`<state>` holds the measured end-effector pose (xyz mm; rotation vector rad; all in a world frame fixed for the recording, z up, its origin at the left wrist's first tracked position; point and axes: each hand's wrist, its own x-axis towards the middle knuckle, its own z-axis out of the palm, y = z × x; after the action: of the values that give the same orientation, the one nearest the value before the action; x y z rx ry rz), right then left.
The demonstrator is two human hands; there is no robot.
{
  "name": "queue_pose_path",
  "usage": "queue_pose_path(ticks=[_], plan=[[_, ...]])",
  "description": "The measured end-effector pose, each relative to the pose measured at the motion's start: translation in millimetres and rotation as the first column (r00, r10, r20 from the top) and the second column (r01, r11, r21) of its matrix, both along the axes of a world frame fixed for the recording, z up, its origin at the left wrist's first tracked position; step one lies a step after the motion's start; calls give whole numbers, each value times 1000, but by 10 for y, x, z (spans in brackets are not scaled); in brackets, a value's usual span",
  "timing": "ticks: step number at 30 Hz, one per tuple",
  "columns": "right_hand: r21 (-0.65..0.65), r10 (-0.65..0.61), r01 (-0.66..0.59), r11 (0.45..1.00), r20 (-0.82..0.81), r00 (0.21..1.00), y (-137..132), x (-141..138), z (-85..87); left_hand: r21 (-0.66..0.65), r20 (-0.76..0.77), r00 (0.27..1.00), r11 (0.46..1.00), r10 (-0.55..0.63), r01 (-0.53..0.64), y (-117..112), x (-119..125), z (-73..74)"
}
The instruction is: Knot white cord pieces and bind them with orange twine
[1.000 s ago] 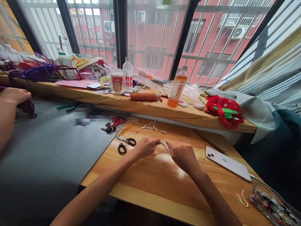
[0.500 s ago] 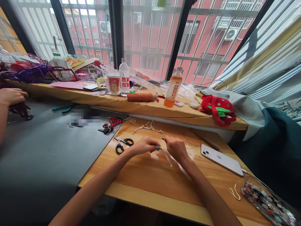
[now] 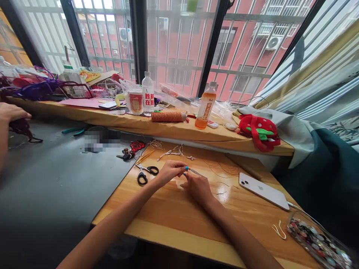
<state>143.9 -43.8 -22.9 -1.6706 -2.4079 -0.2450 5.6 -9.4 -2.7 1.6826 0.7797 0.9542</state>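
Above the wooden table, my left hand [image 3: 171,172] pinches a thin whitish cord [image 3: 198,172] between thumb and forefinger. From the fingertips the cord points right, passing just above my right hand [image 3: 198,187]. My right hand is closed with its fingertips against those of the left. A tiny orange-brown line shows where they meet; what the right fingers hold is too small to make out. Left of my hands lie black-handled scissors [image 3: 146,175]. Behind them are several white knotted cords [image 3: 171,151] and thin brown threads [image 3: 224,169].
A phone [image 3: 263,190] on a cable and a clear box of beads [image 3: 316,239] lie at the right. On the sill stand a tea bottle [image 3: 206,106], a water bottle [image 3: 147,93] and an orange thread spool [image 3: 168,117]. Another person's hand [image 3: 12,112] is far left.
My right hand has moved left and down to meet the left fingertips. The cord's free end has swung from hanging downward to pointing right. The other person's hand has shifted slightly.
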Motion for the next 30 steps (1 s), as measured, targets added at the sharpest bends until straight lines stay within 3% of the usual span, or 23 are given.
queue_pose_path(ticks=[3,6,9,11,14,17,19,22,26,30], plan=[[81,29,-30,996,10,1000,128,145,19,-115,-3,980,973,-200,198,0,-15,4],[164,72,-87,983,95,993,204,268,145,-45,-167,954,968,-249,245,35,-26,-19],[146,119,-146,978,179,977,188,295,277,206,-365,927,963,-88,173,86,-24,-70],[110,88,-111,988,196,977,124,243,332,347,-433,900,931,53,112,112,-15,-113],[54,-9,-1,999,191,982,-7,89,345,458,-428,875,889,225,-4,122,5,-159],[-39,-71,79,996,184,980,-104,-67,276,471,-330,888,871,321,-140,91,35,-156],[-73,-95,108,991,160,983,-124,-134,202,392,-241,915,895,323,-213,56,63,-133],[-36,-152,157,987,100,983,-99,-163,94,149,-48,963,955,266,-257,9,112,-106],[-9,-144,145,989,75,987,-44,-133,11,-201,192,964,968,186,-147,-15,147,-107],[-1,-90,90,996,100,991,-11,-108,-18,-348,247,960,937,134,-42,-9,134,-107]])
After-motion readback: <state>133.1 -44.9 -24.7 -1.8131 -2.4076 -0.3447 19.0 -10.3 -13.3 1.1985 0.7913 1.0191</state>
